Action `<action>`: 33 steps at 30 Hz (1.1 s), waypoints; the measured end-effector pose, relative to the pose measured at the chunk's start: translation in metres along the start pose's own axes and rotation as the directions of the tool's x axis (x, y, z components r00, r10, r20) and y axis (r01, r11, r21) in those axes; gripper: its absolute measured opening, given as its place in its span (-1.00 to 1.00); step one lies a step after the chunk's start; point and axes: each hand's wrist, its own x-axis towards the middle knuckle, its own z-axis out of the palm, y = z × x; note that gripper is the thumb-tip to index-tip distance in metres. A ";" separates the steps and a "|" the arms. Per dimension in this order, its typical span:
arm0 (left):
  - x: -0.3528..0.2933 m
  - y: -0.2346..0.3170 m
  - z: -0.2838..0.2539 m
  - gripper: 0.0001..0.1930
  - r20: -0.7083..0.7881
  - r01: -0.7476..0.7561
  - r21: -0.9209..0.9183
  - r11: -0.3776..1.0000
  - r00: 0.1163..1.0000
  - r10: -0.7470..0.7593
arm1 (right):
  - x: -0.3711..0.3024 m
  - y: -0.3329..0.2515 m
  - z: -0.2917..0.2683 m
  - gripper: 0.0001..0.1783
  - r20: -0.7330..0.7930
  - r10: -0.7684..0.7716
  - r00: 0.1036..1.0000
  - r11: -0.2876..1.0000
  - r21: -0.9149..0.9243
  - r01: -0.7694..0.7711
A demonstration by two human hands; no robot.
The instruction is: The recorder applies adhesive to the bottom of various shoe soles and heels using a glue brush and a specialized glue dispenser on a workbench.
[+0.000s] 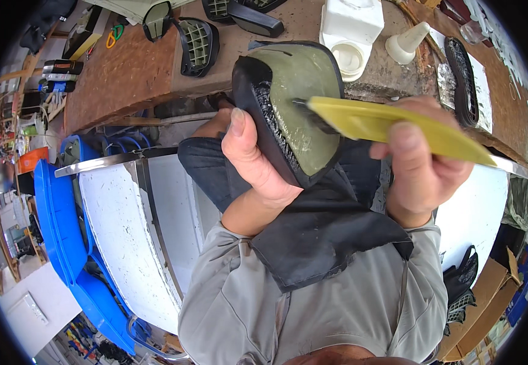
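My left hand (258,161) grips the black edge of a curved shell-like piece (303,91) with an olive-green face, its thumb on the near side. White streaks mark the green face, and a rough, glossy black strip runs along its left border. In my right hand (419,161) is a long yellow tool (392,118), pointed at its far right end. The tool's left end lies over the green face; a dark blurred part shows beneath it, perhaps bristles, but I cannot tell. A black sheet (331,243) covers my lap and chest.
On the brown workbench (124,79) are a black-rimmed piece with green ribs (195,48), a white container (349,36), a white cone-shaped spout (407,42) and a black oblong frame (460,79). A blue plastic tub (57,225) stands left, a cardboard box (483,304) lower right.
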 end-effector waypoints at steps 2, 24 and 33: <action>-0.002 0.002 0.002 -0.52 -0.098 -0.012 0.046 0.999 0.995 0.016 | -0.004 0.002 0.007 -0.80 0.085 -0.413 0.907 0.910 0.007 0.414; -0.002 0.015 0.015 -0.70 -0.189 0.100 0.090 0.991 0.979 -0.081 | 0.021 -0.005 -0.025 -0.87 0.496 -0.663 0.560 0.746 0.385 0.543; -0.003 0.019 0.011 -0.68 -0.164 0.229 -0.142 0.963 0.954 -0.251 | 0.044 -0.006 -0.035 -0.89 0.415 -0.690 0.593 0.724 0.374 0.579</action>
